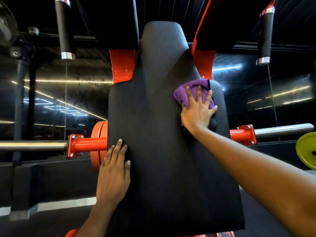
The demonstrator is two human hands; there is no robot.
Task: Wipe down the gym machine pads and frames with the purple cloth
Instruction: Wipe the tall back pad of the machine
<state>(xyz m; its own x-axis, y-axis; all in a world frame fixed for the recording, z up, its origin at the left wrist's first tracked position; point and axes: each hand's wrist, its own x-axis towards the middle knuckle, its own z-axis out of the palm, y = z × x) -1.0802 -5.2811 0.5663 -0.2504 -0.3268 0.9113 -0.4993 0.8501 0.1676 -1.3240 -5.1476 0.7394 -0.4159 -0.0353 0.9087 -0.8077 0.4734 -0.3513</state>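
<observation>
A large black back pad (pixel 159 130) of a gym machine fills the middle of the view, narrowing toward the top. My right hand (pixel 198 110) presses the purple cloth (pixel 186 92) flat against the pad's upper right part, fingers spread and straight. My left hand (pixel 114 173) rests flat on the pad's left edge lower down, fingers straight. The red frame (pixel 123 65) shows behind the pad on both sides.
Red weight horns with steel sleeves stick out left (pixel 85 145) and right (pixel 242 134) of the pad. An orange plate (pixel 98 144) sits on the left horn. A yellow plate (pixel 306 151) is at the right edge. Two black handles (pixel 64 29) (pixel 265 35) hang above.
</observation>
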